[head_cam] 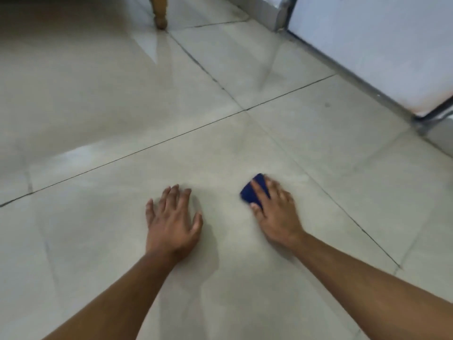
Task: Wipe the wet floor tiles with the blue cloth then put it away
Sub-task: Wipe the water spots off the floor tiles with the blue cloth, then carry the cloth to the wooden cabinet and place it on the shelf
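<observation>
Floor tiles (103, 99): large, pale, glossy, dark grout lines crossing in an X near mid-frame. Sheen and faint streaks on the tiles toward the far left; whether that is water or only reflection, cannot tell.

White appliance or cabinet (382, 52): runs along the floor's far right edge. Wooden furniture leg (159, 13) stands at the far edge, upper centre.

Left hand (171, 224): flat on the tile, fingers spread and straight, holding nothing. Looks like a brace for body weight.

Right hand (274, 212): fingers extended over the blue cloth (252, 192), pressing it to the floor, thumb along its near edge. Motion-blurred, so probably mid-stroke.

Blue cloth: folded into a small pad, on the same big tile as both hands, under the right fingertips, well apart from the left hand and to its right. Long axis runs diagonally, near-left to far-right, roughly in line with the right fingers.

Judgement: wiping is in progress; the right hand alone drives the cloth. Putting-away not begun; no storage place in view.
</observation>
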